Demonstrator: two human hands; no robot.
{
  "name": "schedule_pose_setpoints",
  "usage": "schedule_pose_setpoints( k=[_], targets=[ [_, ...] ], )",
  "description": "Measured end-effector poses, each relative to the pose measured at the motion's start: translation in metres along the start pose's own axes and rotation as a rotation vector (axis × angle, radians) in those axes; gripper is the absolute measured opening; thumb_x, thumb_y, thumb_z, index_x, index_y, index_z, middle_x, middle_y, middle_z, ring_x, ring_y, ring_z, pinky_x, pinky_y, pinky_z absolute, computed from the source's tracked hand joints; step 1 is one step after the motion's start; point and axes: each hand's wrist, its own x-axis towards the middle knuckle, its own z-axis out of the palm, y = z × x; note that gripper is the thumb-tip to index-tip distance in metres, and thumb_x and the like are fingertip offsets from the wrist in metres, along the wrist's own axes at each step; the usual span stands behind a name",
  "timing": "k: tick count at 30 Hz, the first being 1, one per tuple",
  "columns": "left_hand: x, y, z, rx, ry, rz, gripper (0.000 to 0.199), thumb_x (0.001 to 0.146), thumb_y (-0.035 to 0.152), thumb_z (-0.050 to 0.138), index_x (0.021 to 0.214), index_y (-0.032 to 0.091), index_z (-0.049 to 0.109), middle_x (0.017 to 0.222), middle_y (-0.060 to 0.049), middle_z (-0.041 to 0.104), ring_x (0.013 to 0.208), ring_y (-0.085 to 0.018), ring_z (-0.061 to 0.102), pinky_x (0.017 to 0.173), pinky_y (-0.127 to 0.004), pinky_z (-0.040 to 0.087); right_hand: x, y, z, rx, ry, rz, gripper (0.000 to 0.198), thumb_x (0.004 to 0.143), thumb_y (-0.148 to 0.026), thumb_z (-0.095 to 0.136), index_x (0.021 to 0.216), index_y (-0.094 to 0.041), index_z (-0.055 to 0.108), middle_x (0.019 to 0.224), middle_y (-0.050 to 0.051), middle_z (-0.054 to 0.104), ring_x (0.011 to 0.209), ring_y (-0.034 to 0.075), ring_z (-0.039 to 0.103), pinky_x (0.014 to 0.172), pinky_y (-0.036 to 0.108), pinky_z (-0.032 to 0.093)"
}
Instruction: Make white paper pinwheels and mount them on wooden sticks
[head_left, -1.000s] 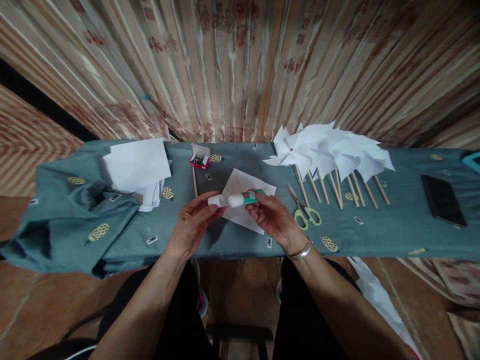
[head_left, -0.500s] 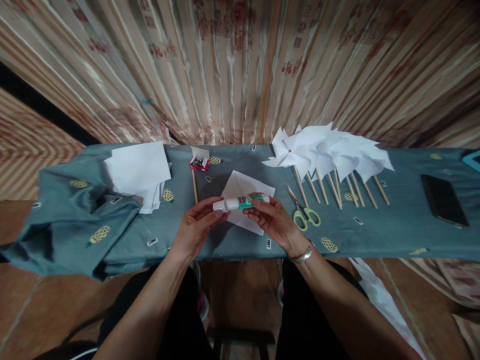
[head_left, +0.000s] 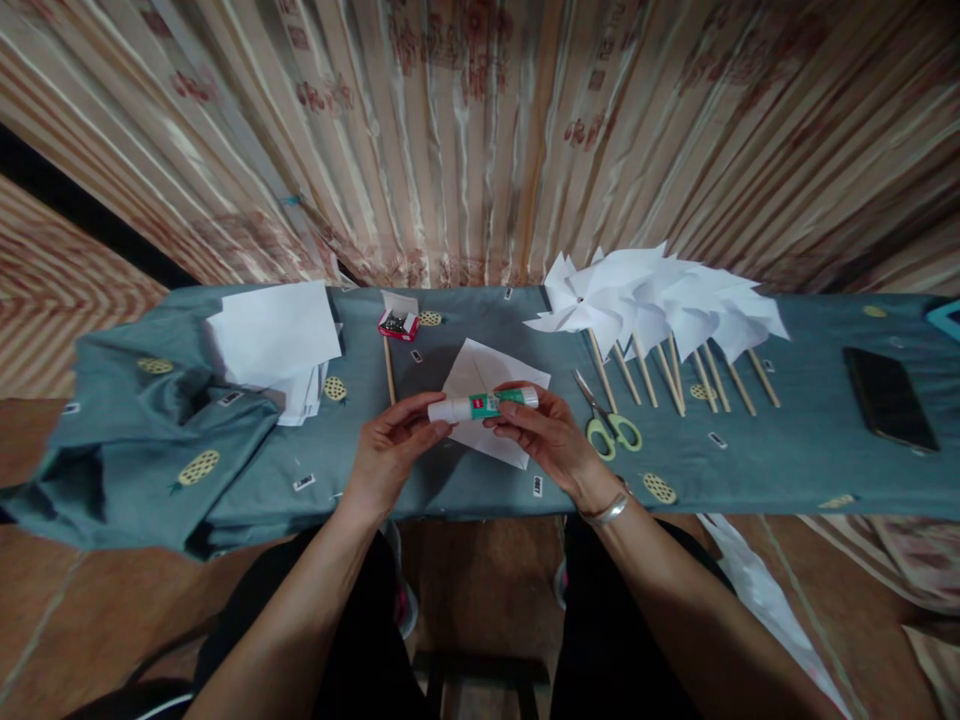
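One left hand [head_left: 394, 445] pinches the left end of the glue stick [head_left: 484, 405]; the right hand [head_left: 551, 440] grips its green part, above the paper [head_left: 481, 366] on the counter [head_left: 795, 450]. A loose grip could drop it.

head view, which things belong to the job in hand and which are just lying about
Likely part of the job:
green-labelled tube, held in left hand and right hand
sheet beneath
paper stack
pinwheels
scissors
wooden stick
red box

Probably just lying about:
black phone
blue object, cut off at right edge
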Motion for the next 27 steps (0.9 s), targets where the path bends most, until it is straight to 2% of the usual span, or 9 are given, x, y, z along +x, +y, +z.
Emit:
schedule_pose_setpoints(
  k=[12, 17, 27],
  targets=[
    [-0.004, 0.001, -0.002, 0.224, -0.023, 0.089, 0.033, 0.055, 0.028, 0.090, 0.086, 0.022, 0.081, 0.092, -0.005, 0.077, 0.082, -0.019, 0.072, 0.076, -0.028, 0.059, -0.001, 0.007, 0.006, -0.105, 0.010, 0.023, 0.033, 0.058, -0.037, 0.092, 0.079, -0.020, 0.074, 0.073, -0.001, 0.077, 0.062, 0.012, 0.074, 0.056, 0.017, 0.058],
    [-0.008, -0.003, -0.008, 0.316, -0.107, 0.149, 0.030, 0.060, 0.030, 0.086, 0.088, 0.021, 0.081, 0.091, -0.006, 0.077, 0.082, -0.021, 0.072, 0.075, -0.029, 0.059, -0.003, 0.011, 0.007, -0.225, 0.008, 0.008, 0.035, 0.056, -0.042, 0.091, 0.076, -0.019, 0.074, 0.067, -0.001, 0.075, 0.058, 0.012, 0.069, 0.050, 0.019, 0.052],
    [-0.020, -0.009, -0.025, 0.331, -0.091, 0.154, 0.028, 0.062, 0.033, 0.084, 0.085, 0.018, 0.079, 0.085, -0.007, 0.076, 0.077, -0.019, 0.070, 0.069, -0.028, 0.058, -0.004, 0.028, 0.020, -0.337, -0.034, -0.006, 0.039, 0.058, -0.048, 0.088, 0.077, -0.019, 0.070, 0.061, -0.003, 0.068, 0.052, 0.011, 0.061, 0.043, 0.021, 0.041]
  ],
)
